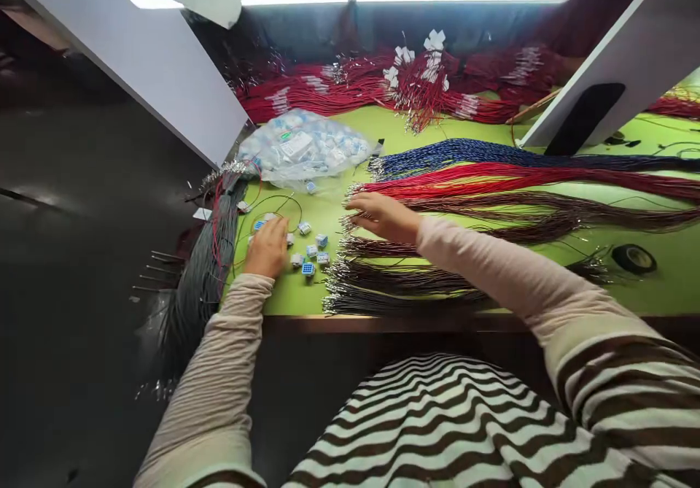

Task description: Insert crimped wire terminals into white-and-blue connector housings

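My left hand [267, 247] is low over the green tabletop with its fingers curled down among small white-and-blue connector housings [308, 269]. Its fingertips are hidden, so what they hold cannot be made out. Several more housings lie loose just to its right. My right hand [386, 217] reaches left over the metal-tipped ends of the red wires [464, 179] and brown wires [492, 207]. Its fingers are stretched out, with a gap between thumb and fingers, and no wire shows clearly in them. A thin dark wire [298, 207] loops beyond my left hand.
Behind the housings sits a clear plastic bag [306, 145] full of connectors. Blue wires [464, 154] and black wires [405, 302] lie in bundles. Grey wires [200, 284] hang over the left edge. A tape roll [634, 258] lies at right; white panels [180, 94] flank the table.
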Demonstrator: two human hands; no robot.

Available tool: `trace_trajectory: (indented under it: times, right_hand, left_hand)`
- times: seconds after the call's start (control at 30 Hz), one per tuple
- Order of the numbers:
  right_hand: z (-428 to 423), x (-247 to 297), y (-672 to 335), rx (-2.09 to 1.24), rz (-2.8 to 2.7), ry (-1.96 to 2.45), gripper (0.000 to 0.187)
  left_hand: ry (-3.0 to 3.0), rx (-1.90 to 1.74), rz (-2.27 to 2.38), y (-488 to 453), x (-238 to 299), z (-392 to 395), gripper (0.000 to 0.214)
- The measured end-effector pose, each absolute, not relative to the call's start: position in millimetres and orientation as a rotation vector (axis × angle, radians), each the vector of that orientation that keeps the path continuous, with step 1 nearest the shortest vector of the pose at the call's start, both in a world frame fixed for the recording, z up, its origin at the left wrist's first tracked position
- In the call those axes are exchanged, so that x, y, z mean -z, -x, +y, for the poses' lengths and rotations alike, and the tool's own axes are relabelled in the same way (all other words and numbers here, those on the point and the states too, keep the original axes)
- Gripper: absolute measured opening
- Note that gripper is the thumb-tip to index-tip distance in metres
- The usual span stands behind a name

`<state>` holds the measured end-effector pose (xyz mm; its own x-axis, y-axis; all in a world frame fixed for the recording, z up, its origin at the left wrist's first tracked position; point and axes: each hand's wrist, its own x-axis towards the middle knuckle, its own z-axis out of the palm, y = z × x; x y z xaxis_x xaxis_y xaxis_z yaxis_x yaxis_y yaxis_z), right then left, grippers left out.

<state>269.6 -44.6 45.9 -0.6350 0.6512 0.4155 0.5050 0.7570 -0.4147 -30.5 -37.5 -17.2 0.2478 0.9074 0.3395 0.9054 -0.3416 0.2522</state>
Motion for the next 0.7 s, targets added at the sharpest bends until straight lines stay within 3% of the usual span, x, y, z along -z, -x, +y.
trace_trajectory:
  times: [0.2, 0.43, 0.6, 0.7]
  right_hand:
    - [-155, -26, -386, -0.276, -2.387, 1.055, 0.024]
    - [-242, 20, -445, 0.070, -2.321, 1.262, 0.023]
    - [-246, 34, -476, 0.084, -2.328, 1.321, 0.025]
    - [-241, 42, -486, 0.017, -2.319, 1.242, 0.027]
  left_hand:
    - [-2.274, -0.992, 1.633, -6, -27, -40, 0.036]
    - [-1.309, -1.402, 0.909, -91, -89, -67, 0.021]
    - [-1.241, -1.414, 1.106, -86, -106, -60, 0.034]
    - [-1.259, -1.504, 1.222, -72, -108, -52, 0.031]
